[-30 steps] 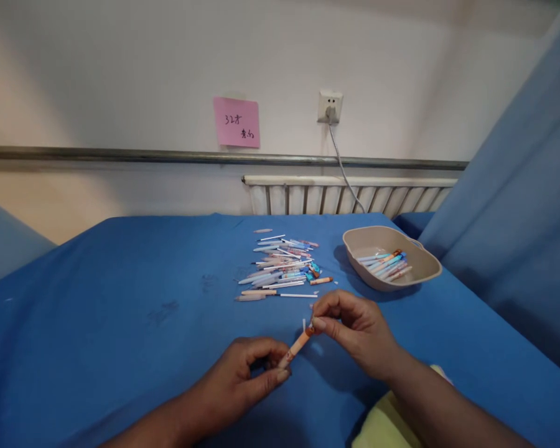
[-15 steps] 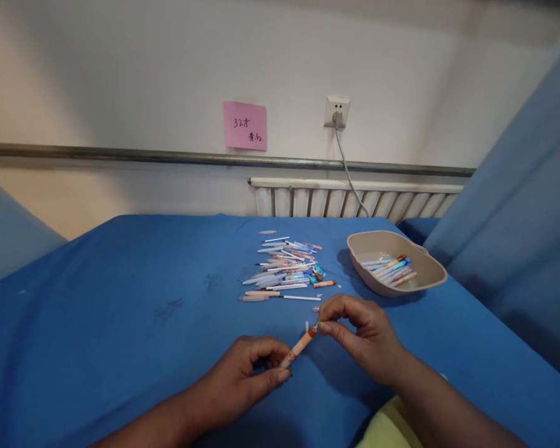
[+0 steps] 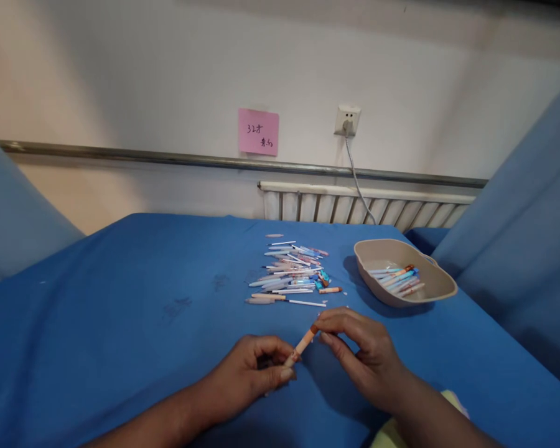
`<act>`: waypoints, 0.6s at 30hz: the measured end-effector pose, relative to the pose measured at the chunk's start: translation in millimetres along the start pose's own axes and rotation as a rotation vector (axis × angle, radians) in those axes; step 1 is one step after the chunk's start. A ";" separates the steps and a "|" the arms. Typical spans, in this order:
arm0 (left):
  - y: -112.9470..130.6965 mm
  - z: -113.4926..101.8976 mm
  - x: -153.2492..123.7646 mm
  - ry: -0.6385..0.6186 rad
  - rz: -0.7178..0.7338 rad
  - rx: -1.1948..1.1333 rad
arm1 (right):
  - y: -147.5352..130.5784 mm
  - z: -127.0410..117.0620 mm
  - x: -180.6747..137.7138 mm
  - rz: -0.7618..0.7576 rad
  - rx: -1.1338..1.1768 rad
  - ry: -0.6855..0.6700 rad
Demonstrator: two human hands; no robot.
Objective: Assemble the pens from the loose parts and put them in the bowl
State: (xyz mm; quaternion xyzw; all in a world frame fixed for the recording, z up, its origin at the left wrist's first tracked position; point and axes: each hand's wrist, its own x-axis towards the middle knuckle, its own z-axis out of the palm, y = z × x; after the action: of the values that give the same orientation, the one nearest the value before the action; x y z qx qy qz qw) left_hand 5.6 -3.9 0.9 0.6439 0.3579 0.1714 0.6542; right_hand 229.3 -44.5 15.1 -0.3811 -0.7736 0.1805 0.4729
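Note:
My left hand (image 3: 266, 367) pinches the lower part of an orange-and-cream pen (image 3: 303, 341) between thumb and fingers. The pen slants up to the right, toward its brown end. My right hand (image 3: 361, 348) is at that end, forefinger laid on the tip and thumb close beside it; the fingers partly hide the tip. Beyond both hands lies a loose pile of pens, pale barrels and white refills (image 3: 289, 274) on the blue cloth. At the pile's right edge lies a similar short orange barrel with a brown end (image 3: 330, 290).
A beige basin (image 3: 436, 283) holding several pens (image 3: 396, 278) stands at the right on the blue cloth (image 3: 121, 311). Behind are a radiator (image 3: 322, 206), a metal rail, a pink note (image 3: 258, 132) and a socket with a plugged cable (image 3: 348, 121). Blue curtains hang at both sides.
My right fingers have shifted from pinching at the pen's brown tip to lying over it, with the thumb lower. The left hand keeps its hold. The view has shifted slightly.

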 end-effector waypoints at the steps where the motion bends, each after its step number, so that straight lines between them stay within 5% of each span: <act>1: -0.7 0.2 0.4 0.001 -0.014 -0.023 | -0.6 0.5 -0.7 -0.005 -0.003 -0.006; 9: 3.7 -1.1 0.6 -0.002 0.036 0.029 | 2.7 6.2 -1.9 0.145 0.118 0.088; 18: 0.0 -6.9 0.7 0.032 0.251 0.258 | -1.6 4.4 -4.2 0.042 -0.001 0.009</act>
State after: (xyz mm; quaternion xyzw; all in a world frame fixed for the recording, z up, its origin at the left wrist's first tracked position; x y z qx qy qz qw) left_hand 1.3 1.5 1.3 0.7592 0.3041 0.2149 0.5338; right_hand 225.9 -48.4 11.5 -0.3982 -0.7634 0.1882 0.4724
